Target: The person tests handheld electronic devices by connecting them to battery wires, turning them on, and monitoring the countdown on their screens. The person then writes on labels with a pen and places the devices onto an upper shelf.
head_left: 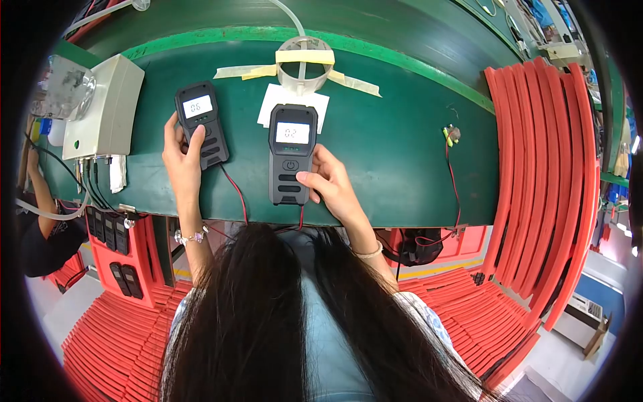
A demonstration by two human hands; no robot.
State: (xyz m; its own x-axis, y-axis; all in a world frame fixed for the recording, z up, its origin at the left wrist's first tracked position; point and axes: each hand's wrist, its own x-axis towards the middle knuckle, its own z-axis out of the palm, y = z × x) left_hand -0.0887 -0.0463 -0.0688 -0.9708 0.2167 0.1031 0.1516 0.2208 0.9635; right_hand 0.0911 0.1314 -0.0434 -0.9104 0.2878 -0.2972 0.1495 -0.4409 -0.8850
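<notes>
At the far left, the bare arm (43, 191) of another person is near a pale box (107, 100), which has cables at its lower side. Next, the left hand (181, 155) pinches the first black device (205, 120), with the thumb on its front and the fingers around its left side. This device is slightly tilted over the green table (395, 154), its screen is lit, and a red wire goes from its lower end. In the middle, a clear cup (288, 75), crossed by yellowish tape (305, 57), stands behind the second black device (290, 161), also lit, whose top overlaps a white paper (270, 100). The right hand (333, 186) grips this device from its right side, thumb on the front. Farther right lies a small wired part (453, 135), and then stand stacked red trays (536, 174).
</notes>
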